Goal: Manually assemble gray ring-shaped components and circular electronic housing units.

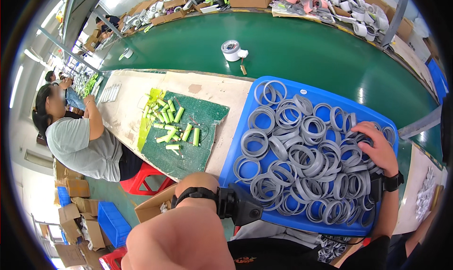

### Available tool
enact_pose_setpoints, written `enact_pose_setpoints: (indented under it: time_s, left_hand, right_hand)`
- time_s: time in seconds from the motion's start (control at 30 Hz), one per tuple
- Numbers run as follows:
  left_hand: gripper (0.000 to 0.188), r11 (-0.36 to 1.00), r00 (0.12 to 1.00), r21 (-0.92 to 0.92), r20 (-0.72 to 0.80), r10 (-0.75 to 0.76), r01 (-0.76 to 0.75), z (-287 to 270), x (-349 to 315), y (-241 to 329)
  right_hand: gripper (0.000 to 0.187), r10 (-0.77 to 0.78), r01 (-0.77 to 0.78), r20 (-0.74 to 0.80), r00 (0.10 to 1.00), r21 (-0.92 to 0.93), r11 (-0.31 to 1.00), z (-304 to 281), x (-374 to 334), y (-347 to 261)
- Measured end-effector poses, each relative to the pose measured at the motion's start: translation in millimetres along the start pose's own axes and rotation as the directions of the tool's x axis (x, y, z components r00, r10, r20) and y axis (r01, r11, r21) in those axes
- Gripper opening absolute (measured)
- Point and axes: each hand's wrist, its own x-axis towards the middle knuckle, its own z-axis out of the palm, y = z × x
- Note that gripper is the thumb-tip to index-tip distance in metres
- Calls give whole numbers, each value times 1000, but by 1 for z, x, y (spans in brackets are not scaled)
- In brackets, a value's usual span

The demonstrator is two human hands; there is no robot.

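Observation:
A blue tray (234, 145) in front of me holds a heap of loose grey rings (304, 159). At the tray's right side my right hand (377, 145) reaches in over the rings, its thumb and fingers apart and touching them. Some fingertips are hidden among the rings. My left hand (200, 179) is beside the tray's left edge, seen end-on beyond its strapped wrist; its fingers are hidden. A black device (243, 208) is strapped at that wrist, close to the tray's near left corner.
Left of the tray, green cylindrical cells (172, 116) with wires lie on a green mat (207, 124). A grey-white round part (231, 50) stands on the green conveyor belt (188, 43). A co-worker (80, 138) sits at left by a red stool (146, 178). A metal post (420, 126) is at right.

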Motion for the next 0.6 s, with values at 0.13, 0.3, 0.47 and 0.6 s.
enact_pose_setpoints:
  time_s: [0.13,0.3,0.47,0.6]
  left_hand:
    - [24,971,951,-215,306,-38,108,-32,11,-2]
    - [28,985,991,-113,28,133,-129,-5,-7,-2]
    - [36,879,838,283,294,-460,384,5,20,15]
    - [35,996,927,-71,368,72,-49,-32,16,-5]
  right_hand:
    - [38,0,0,-6,1000,3,1000,-2,-4,5]
    - [39,-5,5,13,1000,8,1000,0,-1,-1]
    - [38,11,-11,9,1000,0,1000,-2,-2,4]
    - [39,-8,8,4,1000,16,1000,-3,-1,0]
